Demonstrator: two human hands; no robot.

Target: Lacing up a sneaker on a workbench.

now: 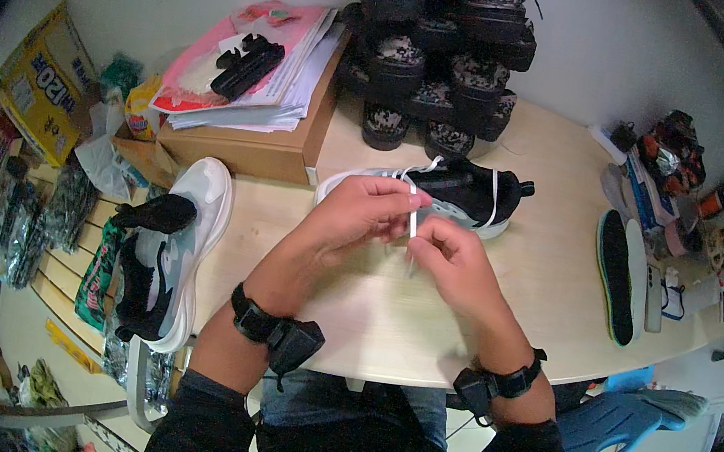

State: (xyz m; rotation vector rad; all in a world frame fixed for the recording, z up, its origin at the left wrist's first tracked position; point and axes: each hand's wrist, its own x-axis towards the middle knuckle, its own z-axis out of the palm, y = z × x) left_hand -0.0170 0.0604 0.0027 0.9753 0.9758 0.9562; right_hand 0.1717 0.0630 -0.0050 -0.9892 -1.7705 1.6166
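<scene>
A white shoelace (413, 219) runs upright between my hands. My left hand (378, 207) pinches its upper part between thumb and forefinger. Lower down, the fingers of my right hand (448, 255) close on the same lace. Just behind both hands lies a black, grey and white sneaker (457, 187), toe to the left, partly hidden by my left hand. White lace crosses its tongue area and loops round its heel. The other sneaker (194, 258) stands at the table's left edge, with black lining showing and no lace visible in it.
A cardboard box (240, 153) bears papers and a pink folder at the back left. Camouflage shoes (398, 65) are stacked at the back. Insoles (615, 279), a phone (654, 298) and small items lie at the right. A blue chair (611, 427) stands below the table's right edge.
</scene>
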